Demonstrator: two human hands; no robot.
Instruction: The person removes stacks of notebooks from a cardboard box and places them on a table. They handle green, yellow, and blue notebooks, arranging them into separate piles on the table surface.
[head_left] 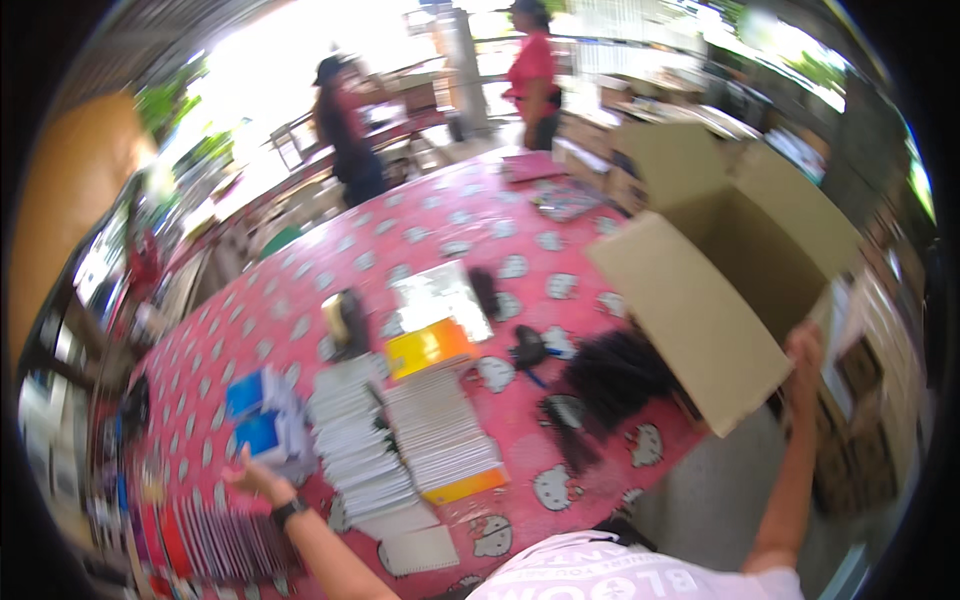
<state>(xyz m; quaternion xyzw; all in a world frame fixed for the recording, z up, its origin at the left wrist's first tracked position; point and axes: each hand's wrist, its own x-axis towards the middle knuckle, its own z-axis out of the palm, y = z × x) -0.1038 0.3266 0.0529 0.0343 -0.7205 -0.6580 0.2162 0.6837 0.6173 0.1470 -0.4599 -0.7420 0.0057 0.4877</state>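
My right hand [804, 352] grips the near right edge of a large cardboard box [690, 320], which is tilted with its flaps spread and its inside visible. My left hand [262, 480], a dark band on its wrist, hovers with fingers apart beside blue-and-white booklets [272, 440]. Just below it stands a row of pink and red booklets [210, 540]. To its right lie a long stack of white-edged booklets [362, 450] and another stack [440, 425] with yellow-orange covers [432, 347] at its ends.
A pink patterned cloth covers the table [400, 245]. On it are a tape dispenser [346, 322], a shiny silvery packet [445, 298] and a dark heap of thin strands [615, 380]. Two people [350, 130] stand beyond the table. More cartons [850, 470] are at the right.
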